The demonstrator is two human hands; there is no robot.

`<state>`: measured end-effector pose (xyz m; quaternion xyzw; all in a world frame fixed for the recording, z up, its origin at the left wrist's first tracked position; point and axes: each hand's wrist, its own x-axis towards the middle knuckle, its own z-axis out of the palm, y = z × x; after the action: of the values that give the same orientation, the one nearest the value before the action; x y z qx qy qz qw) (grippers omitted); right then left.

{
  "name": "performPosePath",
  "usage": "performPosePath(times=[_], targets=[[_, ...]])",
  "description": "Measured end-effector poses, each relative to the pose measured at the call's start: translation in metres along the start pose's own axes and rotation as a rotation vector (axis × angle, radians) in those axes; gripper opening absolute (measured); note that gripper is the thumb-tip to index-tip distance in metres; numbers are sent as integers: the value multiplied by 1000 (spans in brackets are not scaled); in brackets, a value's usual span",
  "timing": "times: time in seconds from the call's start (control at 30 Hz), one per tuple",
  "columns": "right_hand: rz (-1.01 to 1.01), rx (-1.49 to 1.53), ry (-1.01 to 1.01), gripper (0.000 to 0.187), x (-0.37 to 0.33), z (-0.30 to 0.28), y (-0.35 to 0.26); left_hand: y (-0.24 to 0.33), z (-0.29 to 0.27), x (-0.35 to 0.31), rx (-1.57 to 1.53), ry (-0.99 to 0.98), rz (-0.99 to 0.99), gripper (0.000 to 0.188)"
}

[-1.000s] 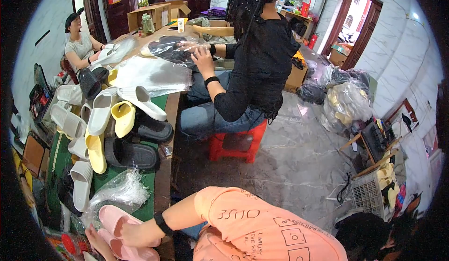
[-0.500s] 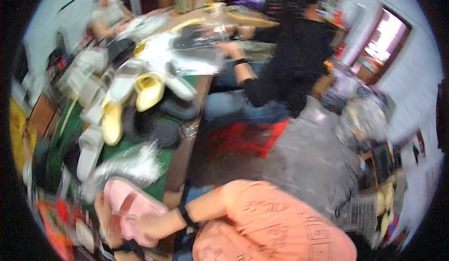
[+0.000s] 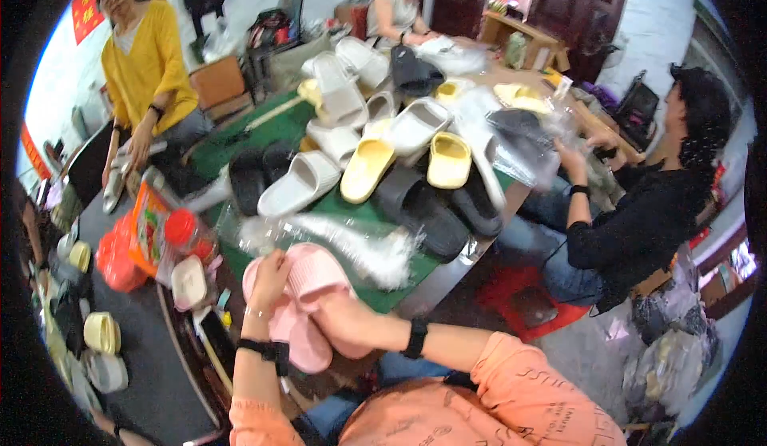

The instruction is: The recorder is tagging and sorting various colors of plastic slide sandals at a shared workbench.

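Note:
A pair of pink slide sandals point(image 3: 307, 350) is in front of me at the near edge of the green-topped table, one lying partly across the other. My left hand point(image 3: 270, 277) is closed on the upper left of the pair, fingers bent over a sole's edge. My right hand point(image 3: 339, 318) grips the pair from the right; its fingertips are hidden among the sandals. Just beyond lie clear plastic bags point(image 3: 351, 246) in a crumpled pile. Behind these are heaped white slides point(image 3: 300, 184), yellow slides point(image 3: 368, 170) and black slides point(image 3: 423, 210).
At left, an orange packet point(image 3: 148, 230), a red-lidded jar point(image 3: 190, 234) and a red plastic bag point(image 3: 120, 250) stand beside a dark belt-like surface point(image 3: 152, 350) carrying several slides. Co-workers sit at right and far side; another stands at left. A red stool point(image 3: 519, 306) is at right.
My view has swung left, bringing the person in yellow and the dark surface into sight. The pink slides stay in my hands; my left hand has moved onto their upper edge.

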<state>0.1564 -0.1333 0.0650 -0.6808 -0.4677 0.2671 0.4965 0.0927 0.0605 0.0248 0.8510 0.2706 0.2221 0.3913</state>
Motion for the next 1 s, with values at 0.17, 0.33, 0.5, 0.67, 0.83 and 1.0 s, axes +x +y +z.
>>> performPosePath(times=[0.17, 0.33, 0.5, 0.67, 0.83, 1.0], targets=[[-259, -503, -94, 19, -3, -9, 20, 38, -7, -5, -134, -93, -126, 12], [-31, -568, -231, 19, -39, -33, -5, 42, -6, -5, -80, -41, -104, 11], [-39, -742, -416, 16, -46, -58, -39, 22, 1, 6, 19, -55, -43, 20], [-194, -696, -302, 14, -44, -48, -19, 22, 1, 11, -53, -38, -68, 16], [-297, -699, -286, 20, -18, -32, 4, 27, -3, 8, -109, -77, -120, 16], [-467, -666, -160, 22, 17, -14, 16, 26, -5, 8, -147, -130, -196, 17]])
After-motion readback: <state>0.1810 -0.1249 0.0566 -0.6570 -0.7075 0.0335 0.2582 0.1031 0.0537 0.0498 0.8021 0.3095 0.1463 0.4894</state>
